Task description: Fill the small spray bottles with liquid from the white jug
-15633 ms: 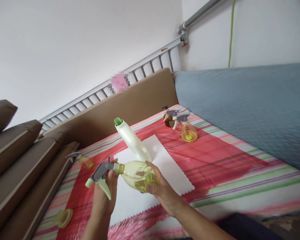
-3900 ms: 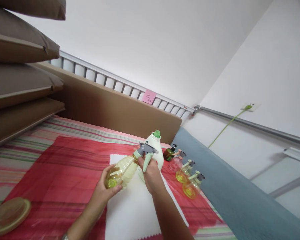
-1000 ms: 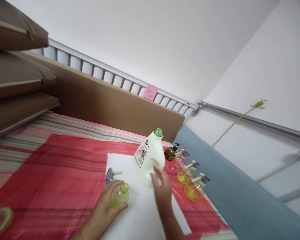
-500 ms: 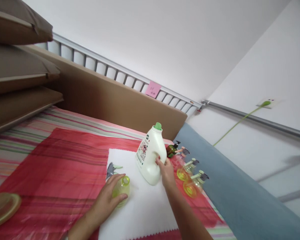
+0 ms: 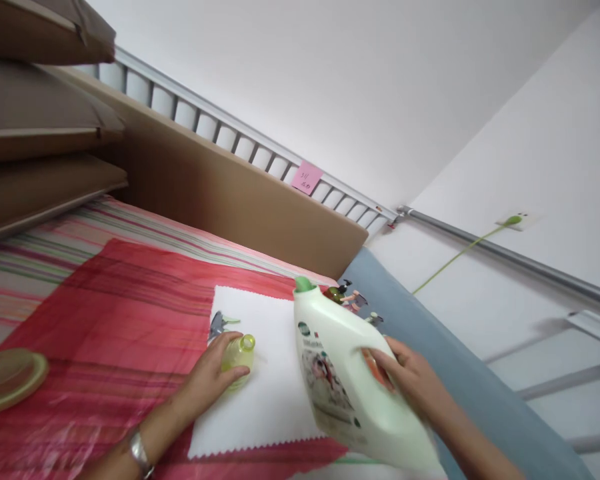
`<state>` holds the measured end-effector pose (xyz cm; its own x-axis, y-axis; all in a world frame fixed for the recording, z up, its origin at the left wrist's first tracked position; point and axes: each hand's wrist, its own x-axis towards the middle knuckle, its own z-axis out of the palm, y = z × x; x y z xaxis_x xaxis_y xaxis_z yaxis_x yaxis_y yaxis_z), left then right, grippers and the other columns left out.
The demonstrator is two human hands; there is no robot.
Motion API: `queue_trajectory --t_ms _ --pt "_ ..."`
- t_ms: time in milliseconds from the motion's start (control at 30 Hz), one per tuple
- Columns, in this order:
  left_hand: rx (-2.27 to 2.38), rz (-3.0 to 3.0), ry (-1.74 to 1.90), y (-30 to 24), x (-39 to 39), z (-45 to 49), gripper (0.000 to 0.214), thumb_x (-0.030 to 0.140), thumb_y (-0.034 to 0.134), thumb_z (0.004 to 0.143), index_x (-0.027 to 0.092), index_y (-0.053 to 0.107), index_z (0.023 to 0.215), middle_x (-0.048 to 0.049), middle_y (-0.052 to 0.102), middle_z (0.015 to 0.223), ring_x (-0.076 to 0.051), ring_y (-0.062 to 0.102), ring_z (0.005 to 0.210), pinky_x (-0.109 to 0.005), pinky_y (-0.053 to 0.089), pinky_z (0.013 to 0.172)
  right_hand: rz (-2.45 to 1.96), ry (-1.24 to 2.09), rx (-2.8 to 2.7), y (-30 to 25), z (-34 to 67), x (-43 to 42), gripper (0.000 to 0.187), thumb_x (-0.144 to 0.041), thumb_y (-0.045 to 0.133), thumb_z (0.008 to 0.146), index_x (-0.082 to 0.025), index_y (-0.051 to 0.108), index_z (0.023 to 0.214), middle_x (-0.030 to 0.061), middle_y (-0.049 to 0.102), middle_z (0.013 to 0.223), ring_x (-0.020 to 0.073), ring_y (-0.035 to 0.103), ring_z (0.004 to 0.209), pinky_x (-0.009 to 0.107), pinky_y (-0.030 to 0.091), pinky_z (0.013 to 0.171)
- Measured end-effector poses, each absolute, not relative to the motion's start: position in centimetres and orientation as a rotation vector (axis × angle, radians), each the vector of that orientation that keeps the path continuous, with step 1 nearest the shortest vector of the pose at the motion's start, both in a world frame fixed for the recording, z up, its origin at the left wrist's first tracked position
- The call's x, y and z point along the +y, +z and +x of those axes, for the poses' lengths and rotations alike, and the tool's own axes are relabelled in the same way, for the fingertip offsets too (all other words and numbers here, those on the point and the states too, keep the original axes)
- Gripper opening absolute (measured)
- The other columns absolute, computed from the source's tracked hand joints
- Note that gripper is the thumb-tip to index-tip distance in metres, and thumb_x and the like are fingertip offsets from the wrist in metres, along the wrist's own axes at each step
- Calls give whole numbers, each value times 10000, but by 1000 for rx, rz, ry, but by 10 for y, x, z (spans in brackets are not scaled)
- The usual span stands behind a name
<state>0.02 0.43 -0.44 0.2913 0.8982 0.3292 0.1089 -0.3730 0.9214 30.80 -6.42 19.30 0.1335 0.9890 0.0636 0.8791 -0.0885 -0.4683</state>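
My left hand (image 5: pixel 220 370) is closed round a small translucent yellow bottle (image 5: pixel 241 360) with an uncapped round mouth, which stands on a white cloth (image 5: pixel 275 400) with a zigzag edge. Through the handle of a large pale green detergent jug (image 5: pixel 345 373) go the fingers of my right hand (image 5: pixel 410 373). The jug is raised and tipped, its green spout (image 5: pixel 304 285) facing up and left, apart from the bottle. A grey trigger spray head (image 5: pixel 219 323) lies beside my left hand on the cloth.
Several pump bottles, among them a dark green one (image 5: pixel 336 293), stand behind the jug, partly hidden. A yellowish round lid (image 5: pixel 10 380) lies at far left on the red sheet (image 5: pixel 130 320). Brown padded boards (image 5: pixel 45 107) and a brown panel (image 5: pixel 220 180) border the back.
The jug has come closer to me and to the right, tilting over leftward, and now covers some pump bottles. My left hand keeps hold of the small bottle in nearly the same place.
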Motion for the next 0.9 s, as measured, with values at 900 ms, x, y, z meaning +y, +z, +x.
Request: queue_trajectory --t_ms 900 --pt "901 1693 1213 1 1 0 454 272 642 711 224 487 1135 -83 547 1153 -247 487 1102 -414 361 966 -2082 197 -2506 242 254 -76 314 -536 494 792 -261 623 872 25 687 790 219 627 682 282 475 599"
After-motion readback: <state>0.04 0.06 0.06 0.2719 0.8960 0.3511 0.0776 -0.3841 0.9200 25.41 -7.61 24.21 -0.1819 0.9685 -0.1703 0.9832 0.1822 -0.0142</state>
